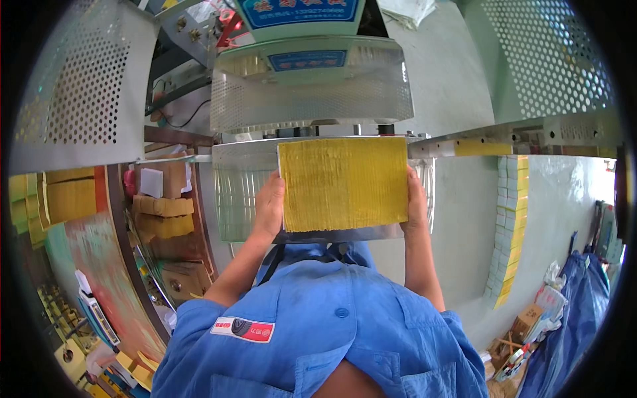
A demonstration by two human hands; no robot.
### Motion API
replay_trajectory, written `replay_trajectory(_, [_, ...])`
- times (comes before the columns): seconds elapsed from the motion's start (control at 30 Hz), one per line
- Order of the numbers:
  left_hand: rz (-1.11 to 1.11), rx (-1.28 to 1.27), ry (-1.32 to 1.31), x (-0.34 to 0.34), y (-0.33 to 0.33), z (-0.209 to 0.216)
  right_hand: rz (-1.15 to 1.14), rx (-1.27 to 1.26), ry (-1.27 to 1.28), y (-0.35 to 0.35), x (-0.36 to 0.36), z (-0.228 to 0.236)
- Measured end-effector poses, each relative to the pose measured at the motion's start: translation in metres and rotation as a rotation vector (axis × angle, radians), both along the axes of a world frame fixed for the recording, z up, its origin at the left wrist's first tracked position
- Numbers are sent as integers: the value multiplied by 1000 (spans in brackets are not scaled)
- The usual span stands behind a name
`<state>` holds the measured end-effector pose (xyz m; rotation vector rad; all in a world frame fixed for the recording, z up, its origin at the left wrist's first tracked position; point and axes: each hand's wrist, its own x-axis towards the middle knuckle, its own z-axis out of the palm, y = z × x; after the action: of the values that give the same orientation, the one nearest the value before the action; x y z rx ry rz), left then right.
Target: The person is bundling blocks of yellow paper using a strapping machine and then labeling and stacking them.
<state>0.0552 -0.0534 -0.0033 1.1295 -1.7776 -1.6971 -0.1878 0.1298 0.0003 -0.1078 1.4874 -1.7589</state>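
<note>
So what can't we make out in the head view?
Yellow block, underside: head view, hidden by the block itself.
Left hand and right hand, full finger placement: head view, partly hidden by the block.
Metal table, middle: head view, covered by the block.
Machine, top: head view, cut off by the upper edge.
Blue tarp, far end: head view, lost at the dark rim.

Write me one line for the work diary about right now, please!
left fingers: yellow slab, left side | right fingers: same slab, right side | slab: over shiny metal plate | resting or lifted: unclear
</note>
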Motion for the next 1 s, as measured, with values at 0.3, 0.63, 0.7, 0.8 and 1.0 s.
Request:
replay_trajectory(0.3, [58, 151, 182, -8, 6, -24, 8, -67, -44, 4, 1, 4])
replay_trajectory(0.63, [97, 560, 508, -55, -9, 10, 2, -235, 107, -44, -13, 16])
replay_trajectory(0.7, [83, 526, 485, -66, -23, 23, 68, -251, 110, -61, -28, 29])
replay_trajectory(0.8, [131, 428, 411, -81, -34, 5, 145, -214, 125, -71, -47, 17])
replay_trajectory(1.0, [127, 465, 476, -95, -26, 10, 145, -214, 4, -68, -56, 15])
